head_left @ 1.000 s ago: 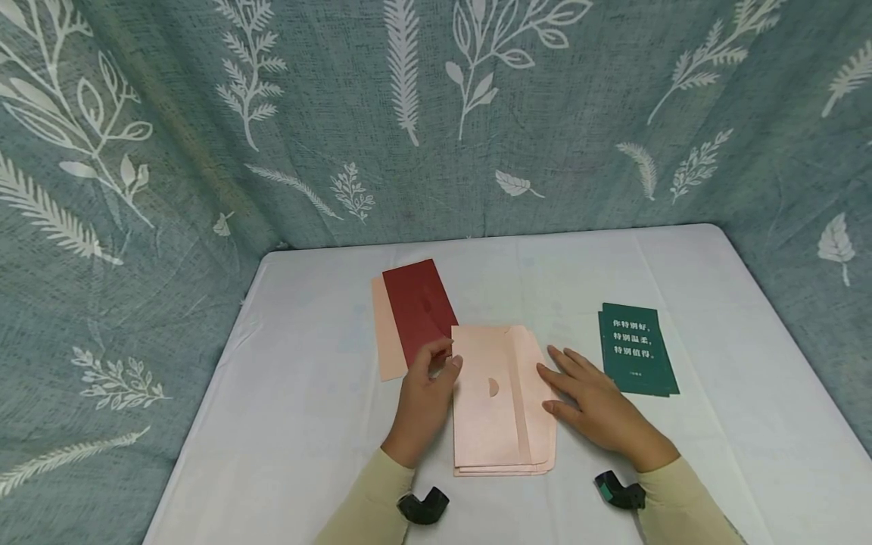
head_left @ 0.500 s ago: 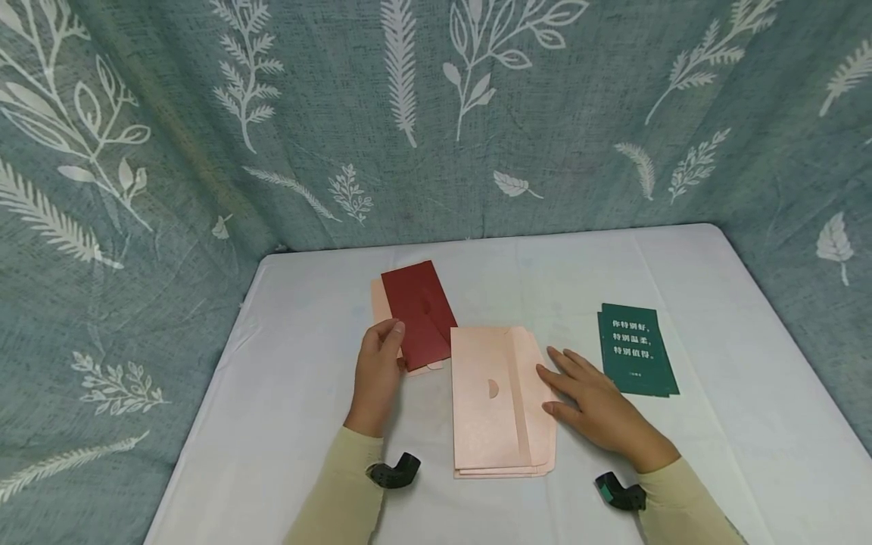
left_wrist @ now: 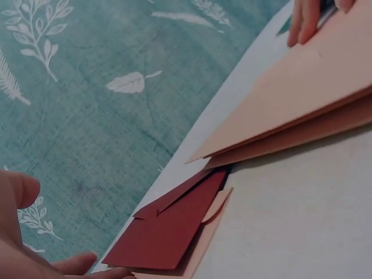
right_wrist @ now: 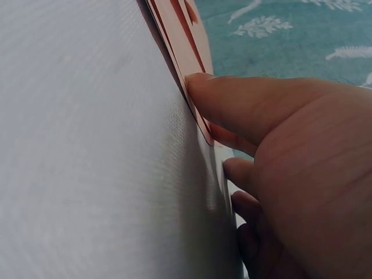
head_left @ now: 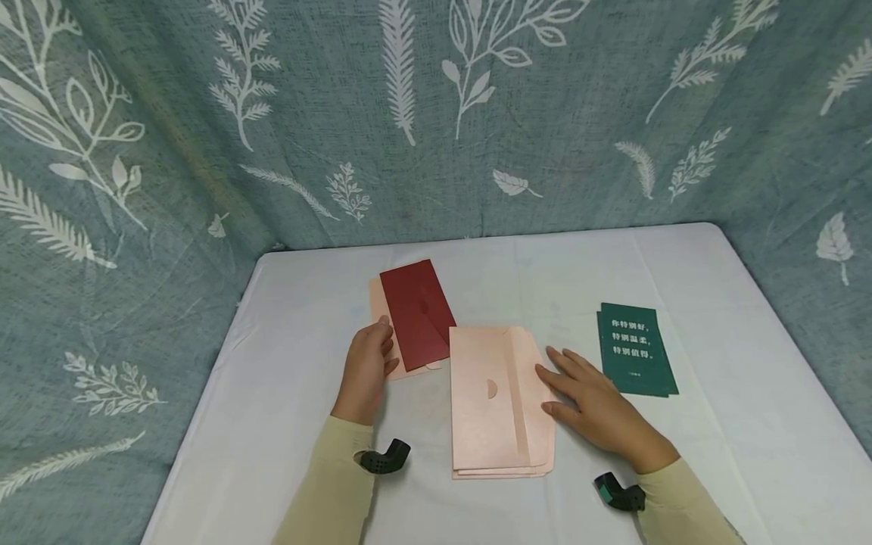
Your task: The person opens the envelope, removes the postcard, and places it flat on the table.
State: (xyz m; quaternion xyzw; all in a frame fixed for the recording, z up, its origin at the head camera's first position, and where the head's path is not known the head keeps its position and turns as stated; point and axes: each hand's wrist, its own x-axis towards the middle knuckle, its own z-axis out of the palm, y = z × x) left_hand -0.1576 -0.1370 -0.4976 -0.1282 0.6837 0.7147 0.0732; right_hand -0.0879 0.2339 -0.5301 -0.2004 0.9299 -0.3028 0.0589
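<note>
A stack of pale pink envelopes [head_left: 480, 424] lies in the middle of the table in the head view. My right hand [head_left: 599, 409] rests along the stack's right edge, its thumb touching the paper in the right wrist view. A dark red envelope [head_left: 415, 314] lies up and to the left, on top of a pink envelope [head_left: 378, 303]. Beside their left edge is my left hand [head_left: 364, 371]. The left wrist view shows its thumb apart from the fingers, with fingertips at the end of the red envelope [left_wrist: 168, 232]; whether they press on it I cannot tell.
Dark green cards [head_left: 636, 356] with white printed characters lie on the right of the table. A white cloth [head_left: 272, 378] covers the table. Behind and at the sides hangs a teal leaf-patterned curtain [head_left: 306, 98].
My left hand has moved left from the pink stack's edge to beside the red envelope and the pink one under it. My right hand has stayed at the stack.
</note>
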